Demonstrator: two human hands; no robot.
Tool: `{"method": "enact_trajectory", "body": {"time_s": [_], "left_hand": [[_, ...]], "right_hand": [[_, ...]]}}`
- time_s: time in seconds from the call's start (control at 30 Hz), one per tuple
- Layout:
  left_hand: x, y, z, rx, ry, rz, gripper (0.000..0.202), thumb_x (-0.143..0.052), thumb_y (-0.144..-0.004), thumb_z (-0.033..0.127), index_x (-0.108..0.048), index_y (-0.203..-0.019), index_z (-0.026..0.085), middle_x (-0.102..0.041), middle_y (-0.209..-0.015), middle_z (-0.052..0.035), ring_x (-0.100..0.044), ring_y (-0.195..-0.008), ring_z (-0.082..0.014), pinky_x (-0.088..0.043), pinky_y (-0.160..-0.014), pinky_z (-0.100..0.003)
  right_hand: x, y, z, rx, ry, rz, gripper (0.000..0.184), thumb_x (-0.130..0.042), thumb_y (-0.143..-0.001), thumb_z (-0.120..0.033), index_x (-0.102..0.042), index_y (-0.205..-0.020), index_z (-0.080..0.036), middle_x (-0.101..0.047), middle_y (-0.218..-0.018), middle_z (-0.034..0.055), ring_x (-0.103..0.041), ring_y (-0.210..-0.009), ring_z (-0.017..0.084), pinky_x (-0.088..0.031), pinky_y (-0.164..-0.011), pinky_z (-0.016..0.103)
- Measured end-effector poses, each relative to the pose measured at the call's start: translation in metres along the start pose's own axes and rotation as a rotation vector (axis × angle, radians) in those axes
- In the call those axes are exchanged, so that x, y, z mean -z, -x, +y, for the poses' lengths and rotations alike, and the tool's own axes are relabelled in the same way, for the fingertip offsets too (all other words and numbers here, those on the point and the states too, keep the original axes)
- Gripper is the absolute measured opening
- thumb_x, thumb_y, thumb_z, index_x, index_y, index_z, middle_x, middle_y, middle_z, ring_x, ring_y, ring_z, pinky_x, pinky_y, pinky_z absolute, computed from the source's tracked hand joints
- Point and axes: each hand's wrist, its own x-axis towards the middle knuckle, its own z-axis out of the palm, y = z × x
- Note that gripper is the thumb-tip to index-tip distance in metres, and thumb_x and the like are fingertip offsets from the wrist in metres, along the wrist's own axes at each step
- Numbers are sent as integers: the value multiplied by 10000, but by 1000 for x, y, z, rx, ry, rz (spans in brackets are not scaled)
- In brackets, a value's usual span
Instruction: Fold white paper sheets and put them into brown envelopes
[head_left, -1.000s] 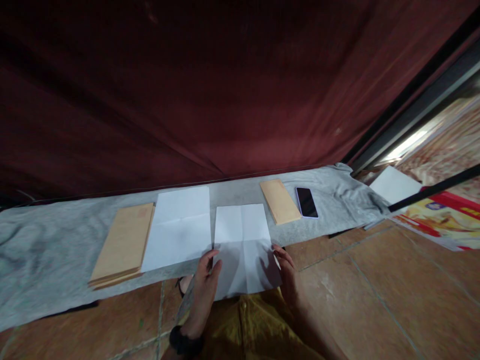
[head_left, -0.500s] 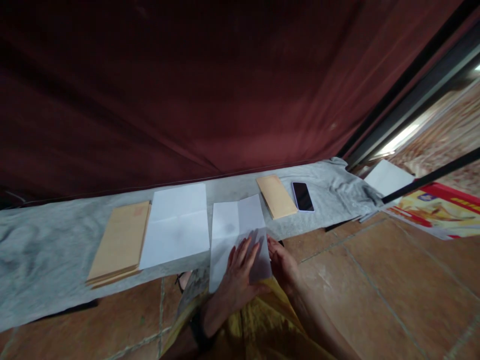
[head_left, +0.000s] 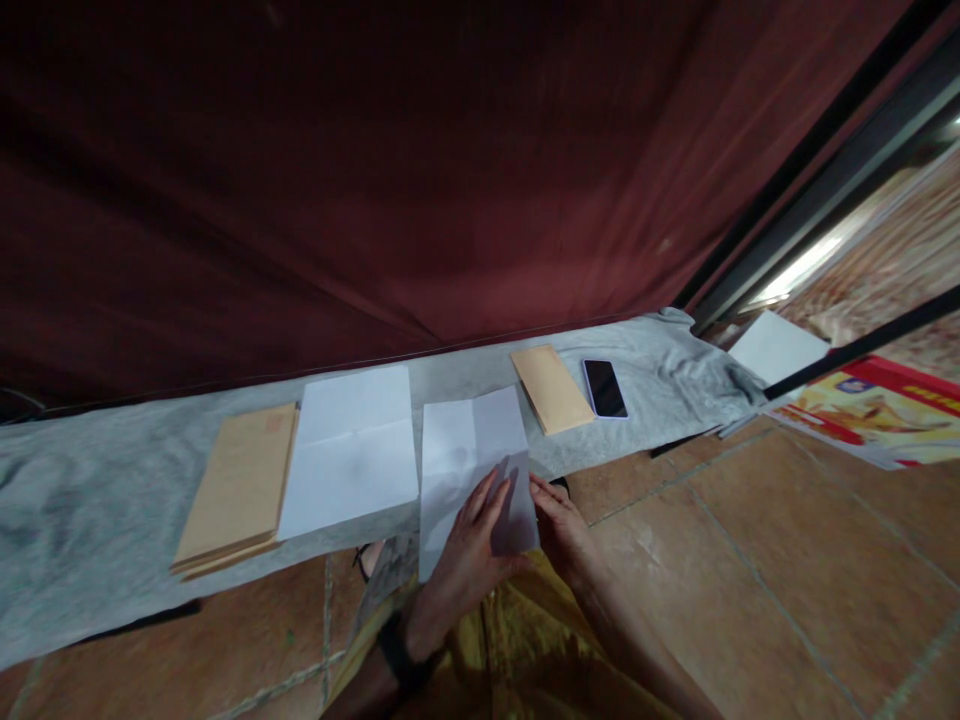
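- left hand (head_left: 472, 535): flat, fingers spread, palm down on the creased white sheet (head_left: 457, 450), probably pinning it (my read)
- right hand (head_left: 561, 512): fingertips at the sheet's right edge; gripping or just touching, can't tell
- sheet: bottom centre, on grey cloth (head_left: 90, 500), long axis up-frame, near end overhanging
- farther: second sheet (head_left: 349, 450), brown envelopes (head_left: 240, 485), phone (head_left: 604, 388)

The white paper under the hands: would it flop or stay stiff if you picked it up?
Probably floppy: the white paper is one thin sheet, and its near end reaches past the grey cloth edge. Its creases may make it bend there first. It looks light, so it might slide easily; the left hand lies flat on it.
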Motion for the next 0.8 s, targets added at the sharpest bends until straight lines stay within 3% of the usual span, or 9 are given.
{"method": "enact_trajectory", "body": {"time_s": [0.27, 0.5, 0.7, 0.8], "left_hand": [[5, 0, -4, 28, 101, 7, 982, -805, -725, 264, -305, -1570, 313, -280, -1647, -96, -288, -1506, -317, -326, -1217, -520], [8, -5, -8, 36, 168, 10, 974, -853, -693, 475, -400, -1535, 290, -343, -1620, -124, -320, -1489, -350, -300, -1222, -521], [13, -5, -2, 84, 261, -24, 954, -804, -721, 584, -413, -1527, 254, -343, -1624, -109, -302, -1497, -334, -244, -1240, -506], [13, -2, 0, 80, 273, 2, 741, -705, -844, 520, -466, -1494, 257, -390, -1603, -91, -346, -1481, -297, -284, -1227, -486]], "right_hand": [[2, -4, 5, -9, 30, -18, 367, -789, -745, -453, -748, -1050, -254, -778, -992, 56, -696, -1047, 295, -554, -888, 431], [7, -7, 17, 9, -26, 26, 397, -773, -765, -464, -735, -1096, -248, -770, -1041, 64, -685, -1069, 278, -531, -915, 415], [8, -10, 21, -64, -19, 86, 402, -829, -645, -340, -753, -1024, -227, -773, -944, 30, -697, -831, 220, -524, -754, 316], [6, -12, 16, -54, 23, 81, 376, -818, -612, -305, -765, -976, -231, -767, -869, 12, -671, -733, 196, -511, -704, 299]]}}
